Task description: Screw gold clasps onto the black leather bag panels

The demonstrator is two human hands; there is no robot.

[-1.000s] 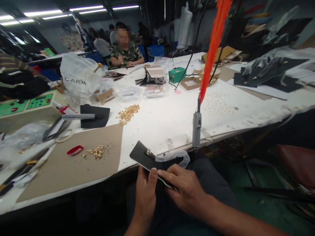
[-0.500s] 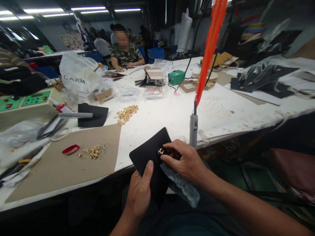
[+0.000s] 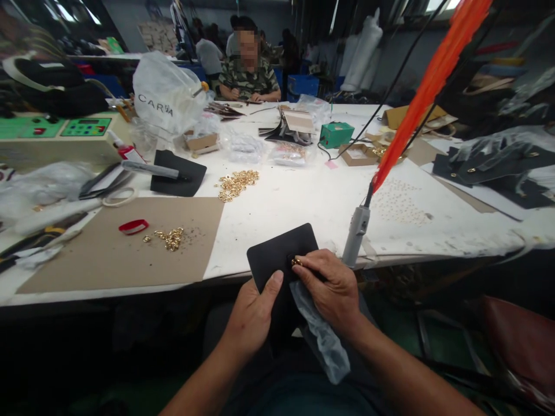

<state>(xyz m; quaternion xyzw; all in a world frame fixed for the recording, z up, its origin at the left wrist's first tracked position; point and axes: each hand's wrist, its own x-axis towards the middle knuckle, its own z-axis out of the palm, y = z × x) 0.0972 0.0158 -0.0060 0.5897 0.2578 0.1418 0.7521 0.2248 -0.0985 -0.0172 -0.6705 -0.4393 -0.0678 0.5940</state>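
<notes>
My left hand [image 3: 251, 315] grips a black leather panel [image 3: 277, 248] by its left edge, thumb flat on its face, over my lap just off the table's front edge. Against the panel, the thumb and fingertips of my right hand [image 3: 332, 283] pinch a small gold metal fitting [image 3: 297, 262]. The fingers partly cover this fitting, so whether it is fixed to the panel I cannot tell. A strip wrapped in clear plastic [image 3: 323, 341] hangs below my right hand. The lower part of the panel is in shadow.
A grey electric screwdriver [image 3: 358, 234] hangs from an orange cord [image 3: 427, 98] close to my right hand. Gold fittings lie in a pile [image 3: 238, 184] and on a brown board [image 3: 108, 254] beside a red ring-shaped piece [image 3: 133, 226]. Across the table sits a person [image 3: 249, 78].
The camera view has turned left and down. My right fingertips have closed over the gold fitting, which stood more exposed between them before. My left hand keeps its hold on the panel.
</notes>
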